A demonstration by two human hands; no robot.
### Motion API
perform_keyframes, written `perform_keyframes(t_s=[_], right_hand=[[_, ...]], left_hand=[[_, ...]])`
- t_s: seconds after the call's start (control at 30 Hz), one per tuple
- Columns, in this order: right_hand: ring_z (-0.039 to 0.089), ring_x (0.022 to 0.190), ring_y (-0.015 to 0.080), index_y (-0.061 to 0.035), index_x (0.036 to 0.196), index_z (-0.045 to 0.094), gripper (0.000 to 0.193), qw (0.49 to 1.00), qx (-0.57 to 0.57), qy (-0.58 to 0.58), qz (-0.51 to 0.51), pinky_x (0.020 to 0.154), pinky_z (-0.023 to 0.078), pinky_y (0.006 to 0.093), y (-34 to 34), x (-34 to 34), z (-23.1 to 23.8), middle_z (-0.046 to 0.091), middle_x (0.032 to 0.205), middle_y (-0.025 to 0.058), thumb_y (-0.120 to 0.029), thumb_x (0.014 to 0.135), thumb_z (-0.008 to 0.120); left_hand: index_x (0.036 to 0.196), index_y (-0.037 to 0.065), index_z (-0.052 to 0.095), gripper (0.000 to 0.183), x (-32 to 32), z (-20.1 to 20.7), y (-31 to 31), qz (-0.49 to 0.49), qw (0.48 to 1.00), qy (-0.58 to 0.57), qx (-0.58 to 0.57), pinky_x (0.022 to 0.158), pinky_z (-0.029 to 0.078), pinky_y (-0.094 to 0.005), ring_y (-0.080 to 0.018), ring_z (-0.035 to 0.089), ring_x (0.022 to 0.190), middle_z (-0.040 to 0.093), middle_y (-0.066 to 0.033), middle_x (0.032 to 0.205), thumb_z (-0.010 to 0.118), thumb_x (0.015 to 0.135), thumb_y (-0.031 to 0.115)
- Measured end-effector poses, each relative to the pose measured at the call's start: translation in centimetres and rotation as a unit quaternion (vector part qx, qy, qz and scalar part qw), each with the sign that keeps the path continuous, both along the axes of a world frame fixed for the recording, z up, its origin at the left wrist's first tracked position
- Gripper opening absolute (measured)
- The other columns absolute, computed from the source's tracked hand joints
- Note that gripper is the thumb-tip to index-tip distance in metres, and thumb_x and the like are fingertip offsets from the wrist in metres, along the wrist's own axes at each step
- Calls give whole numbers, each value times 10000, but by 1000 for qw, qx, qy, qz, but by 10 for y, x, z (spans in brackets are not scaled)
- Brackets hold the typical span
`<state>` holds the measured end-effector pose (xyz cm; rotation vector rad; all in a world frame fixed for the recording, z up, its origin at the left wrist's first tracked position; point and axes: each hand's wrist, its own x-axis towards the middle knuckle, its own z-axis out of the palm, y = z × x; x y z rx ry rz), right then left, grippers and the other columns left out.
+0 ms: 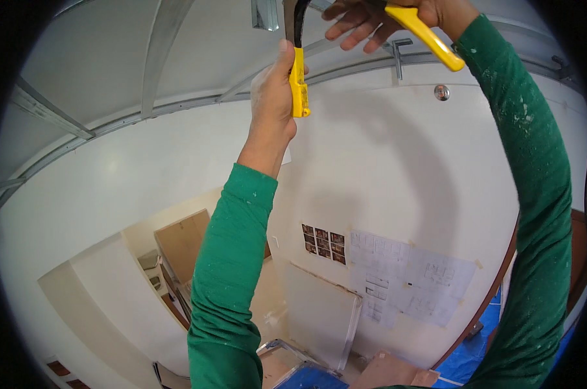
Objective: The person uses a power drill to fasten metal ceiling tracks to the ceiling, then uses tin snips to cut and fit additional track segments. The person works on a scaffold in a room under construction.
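Note:
Overhead, my left hand (272,97) is closed around a yellow handle (299,87), thumb laid along it. A black curved part and a grey metal piece rise from that handle past the top edge. To the right, my right hand (378,19) has its fingers partly spread, with a second yellow handle (430,40) running out from its thumb side. The upper ends are cut off, so I cannot tell whether both handles belong to one tool. A short metal channel (265,14) hangs just left of the grey piece.
Metal ceiling framing (157,55) spans overhead, with a bent metal bracket (397,55) below my right hand. A round fitting (441,93) sits on the white wall. Lower down are taped drawings (417,275), photo sheets (323,244), a leaning panel (319,311) and blue sheeting (465,360).

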<state>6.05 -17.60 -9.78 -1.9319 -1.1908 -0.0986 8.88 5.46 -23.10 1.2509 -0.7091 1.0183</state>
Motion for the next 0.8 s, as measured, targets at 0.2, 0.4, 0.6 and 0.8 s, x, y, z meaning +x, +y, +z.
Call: perform_keyframes(t_s=[0.2,0.4,0.6,0.8], right_hand=[[731,883,270,-36,1020,645,305,972,104,89,192,775,652,475,27,16,-25,687,923,81,-340,1007,661],[601,674,194,-62,935,638,252,977,114,15,177,611,553,370,43,15,-24,632,817,57,-296,974,723],[497,632,139,-95,855,545,316,966,253,-57,22,545,451,341,80,10,-43,518,772,5,-305,954,759],[634,690,206,25,1048,615,426,985,163,-46,45,605,575,354,46,9,-36,630,861,106,-396,1008,662]], left_hand=[[1120,8,667,561,-3,-1,-46,-113,992,-14,-51,693,454,-310,-143,563,838,611,-61,953,666,973,550],[1136,32,655,507,1,1,-48,-146,987,-30,-59,737,455,-306,-140,563,885,611,-46,996,631,1002,521],[1149,14,650,542,-6,5,-70,-180,978,-56,-85,746,466,-311,-143,572,900,628,-58,1027,610,1010,536],[1110,16,653,573,6,2,-36,-32,999,-9,-20,734,466,-309,-135,562,869,614,-58,979,606,1001,576]])
